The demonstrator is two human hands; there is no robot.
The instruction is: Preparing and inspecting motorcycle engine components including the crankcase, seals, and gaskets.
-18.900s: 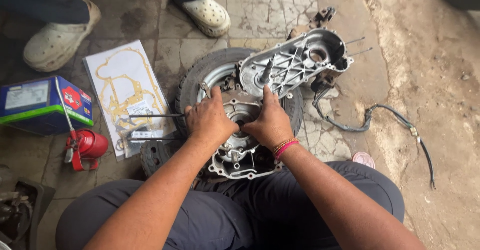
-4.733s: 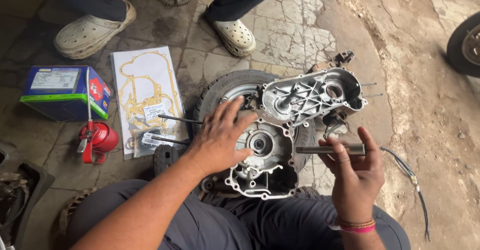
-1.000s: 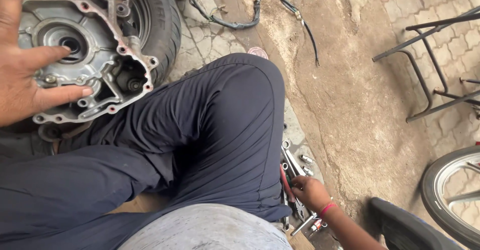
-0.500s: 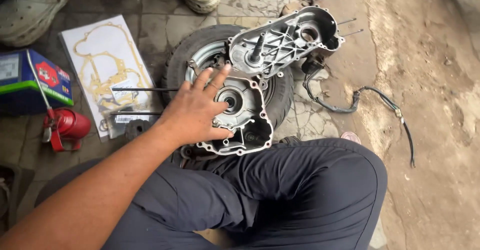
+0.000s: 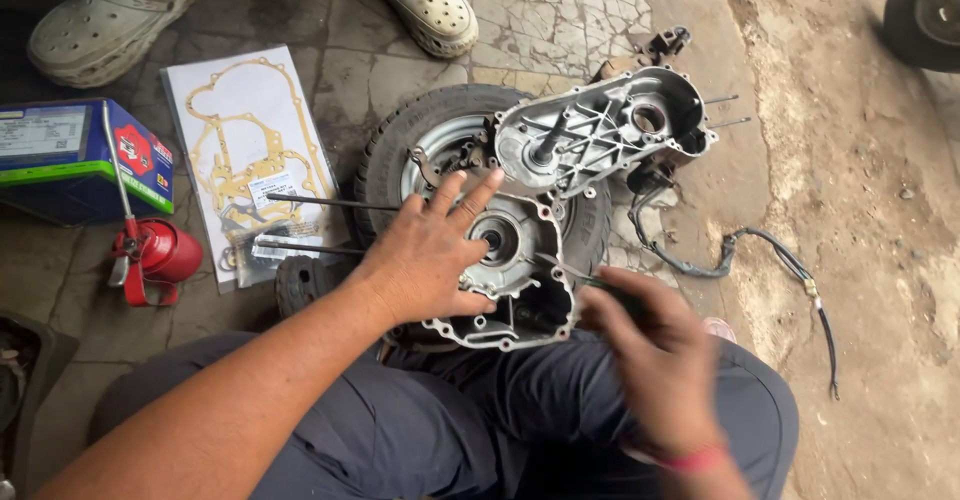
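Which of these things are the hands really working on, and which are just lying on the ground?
In use:
- left hand, flat on the silver engine casing
- right hand, blurred, holding a thin tool
- grey cover on the tyre

Lying about:
- gasket sheet
- blue box
- red oil can
- black cable

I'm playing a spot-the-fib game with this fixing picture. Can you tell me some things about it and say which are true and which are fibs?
1. The left hand lies flat on the silver engine case. True.
2. The right hand is empty. False: it holds a thin tool, though the hand is blurred.
3. The engine case rests on a black tyre. True.
4. The red oil can stands on top of the blue box. False: it lies on the floor beside the box.
5. A sheet of gaskets lies left of the tyre. True.
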